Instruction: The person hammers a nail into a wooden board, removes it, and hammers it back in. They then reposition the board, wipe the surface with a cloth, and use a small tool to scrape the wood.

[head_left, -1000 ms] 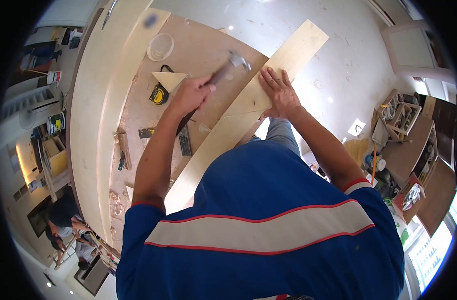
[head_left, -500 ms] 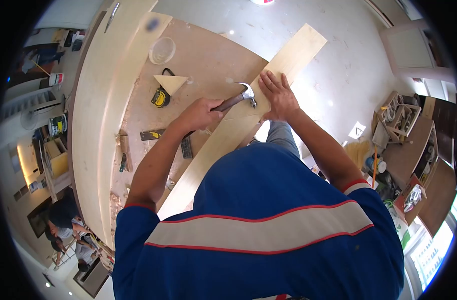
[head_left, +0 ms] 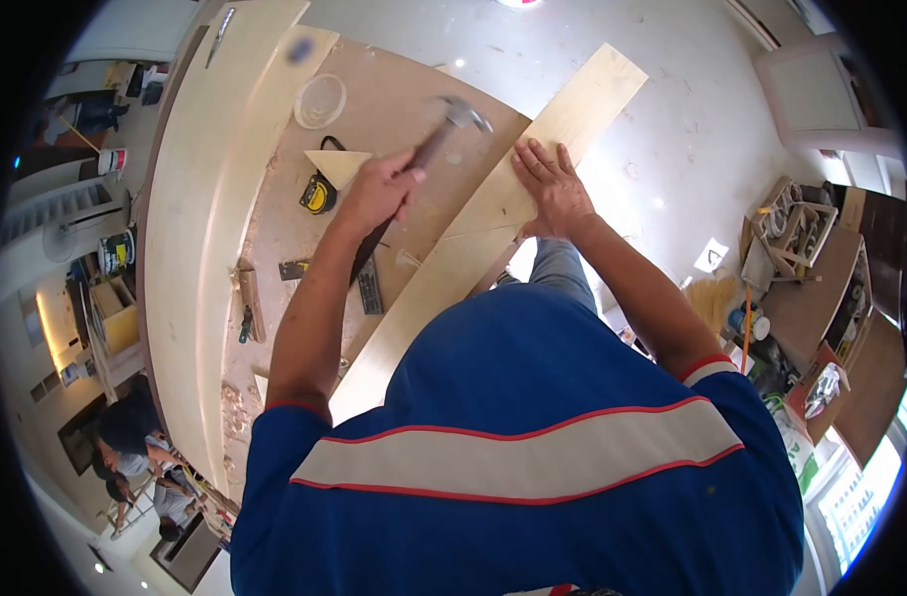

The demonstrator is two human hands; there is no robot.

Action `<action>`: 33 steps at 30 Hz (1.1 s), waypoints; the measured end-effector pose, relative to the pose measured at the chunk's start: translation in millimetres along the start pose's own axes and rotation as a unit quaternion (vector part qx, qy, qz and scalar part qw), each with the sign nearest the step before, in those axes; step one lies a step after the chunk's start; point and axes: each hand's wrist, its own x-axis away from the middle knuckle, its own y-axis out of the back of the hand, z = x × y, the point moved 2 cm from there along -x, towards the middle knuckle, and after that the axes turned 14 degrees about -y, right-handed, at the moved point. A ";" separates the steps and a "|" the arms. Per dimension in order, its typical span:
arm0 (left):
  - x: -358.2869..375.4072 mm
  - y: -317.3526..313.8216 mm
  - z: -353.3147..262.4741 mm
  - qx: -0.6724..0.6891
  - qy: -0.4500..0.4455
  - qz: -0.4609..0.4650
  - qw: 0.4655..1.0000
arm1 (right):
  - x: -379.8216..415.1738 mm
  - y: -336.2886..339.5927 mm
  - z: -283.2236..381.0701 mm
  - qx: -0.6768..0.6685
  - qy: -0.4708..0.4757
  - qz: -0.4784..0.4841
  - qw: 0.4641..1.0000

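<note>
My left hand (head_left: 377, 194) is closed around the handle of a claw hammer (head_left: 435, 142). The hammer's blurred metal head is raised over the workbench, left of a long pale wooden board (head_left: 594, 97). Flat on that board lies my right hand (head_left: 555, 196), fingers stretched out, thumb at the near edge. A thin line crosses the board below this hand. Close to my left hand are a triangular wood offcut (head_left: 336, 167) and a yellow-black tape measure (head_left: 317, 195). A dark flat tool (head_left: 371, 290) is partly hidden beneath my left forearm.
A long, wide wooden plank (head_left: 185, 219) runs along the bench's left side. A clear round tub (head_left: 320, 101) sits at the back of the bench (head_left: 414, 79). Wood shavings (head_left: 233, 405) lie at left. Other people (head_left: 126, 437) are at lower left; a cluttered shelf (head_left: 811, 298) stands right.
My left hand has lifted the hammer up and left, away from the board. My right hand and the board have stayed in place.
</note>
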 end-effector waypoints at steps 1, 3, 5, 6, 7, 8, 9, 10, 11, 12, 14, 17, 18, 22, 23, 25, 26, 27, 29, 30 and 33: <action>-2.3 0.4 -1.6 0.030 -0.026 -0.052 0.998 | 0.8 -1.1 -1.2 -0.006 0.000 -0.003 1.000; 11.0 -18.4 11.8 -0.059 0.008 0.079 0.995 | 3.2 -0.8 -5.4 -0.004 0.000 -0.004 1.000; 17.5 -18.2 24.4 -0.098 0.032 0.147 0.984 | 1.5 -1.4 -2.9 0.002 -0.001 0.000 1.000; 11.8 -11.2 19.4 -0.083 0.035 0.130 0.987 | -0.2 -0.6 -4.4 -0.003 -0.004 -0.006 1.000; 8.8 -5.1 12.8 -0.062 0.044 0.113 0.991 | 3.0 -2.1 -4.4 -0.007 -0.005 -0.004 1.000; 6.1 0.2 10.7 -0.043 0.053 0.091 0.994 | 2.6 -2.6 -2.9 -0.010 -0.002 -0.006 1.000; 2.1 4.3 10.3 0.016 0.019 0.040 0.999 | -1.1 -1.7 -1.9 -0.007 0.002 -0.006 1.000; -0.5 0.8 22.1 -0.034 -0.106 0.038 0.993 | -0.6 -1.9 -1.9 -0.006 0.001 -0.005 1.000; -0.9 -12.1 52.0 -0.081 -0.229 0.037 0.969 | 2.4 -2.0 -2.9 -0.004 -0.002 -0.002 1.000; 1.0 -26.1 81.7 -0.126 -0.349 0.035 0.928 | 6.0 -3.4 -2.9 -0.003 -0.004 0.003 1.000; 0.4 -26.8 87.0 -0.154 -0.341 0.066 0.925 | 1.9 -3.1 -2.0 0.000 -0.003 0.003 1.000; 10.2 -16.6 41.8 -0.071 -0.018 0.117 0.990 | 3.5 -3.1 -3.1 -0.003 0.000 -0.008 1.000; 3.4 -5.5 18.1 -0.042 0.037 0.085 0.995 | 2.5 -4.3 -2.2 -0.007 0.004 -0.008 1.000; 4.8 -10.6 40.3 -0.058 -0.040 0.071 0.995 | 6.0 -4.3 -3.3 -0.010 -0.002 0.000 1.000; 5.7 -14.6 70.2 -0.113 -0.203 0.077 0.970 | 2.1 -1.5 -2.3 -0.006 0.000 0.001 1.000; 6.9 -13.3 64.4 -0.184 -0.343 0.060 0.919 | -2.4 0.5 -2.9 -0.010 0.010 -0.015 1.000; 7.4 -8.7 74.2 -0.083 -0.154 0.099 0.980 | 3.7 -3.0 -5.2 -0.011 0.011 -0.016 1.000; 13.0 -5.8 45.2 0.001 0.046 0.093 0.995 | 11.0 -7.0 -4.1 -0.012 0.005 -0.006 1.000; 10.0 -1.2 18.7 0.033 -0.003 -0.013 0.999 | 2.8 -3.2 -2.1 -0.010 0.002 -0.006 1.000; 9.6 -0.8 14.0 0.049 -0.028 -0.062 0.997 | 2.5 -3.1 -1.3 -0.014 0.001 -0.004 1.000; 12.1 -27.6 88.7 -0.140 -0.286 0.012 0.948 | 0.5 0.3 -1.3 -0.015 0.002 -0.004 1.000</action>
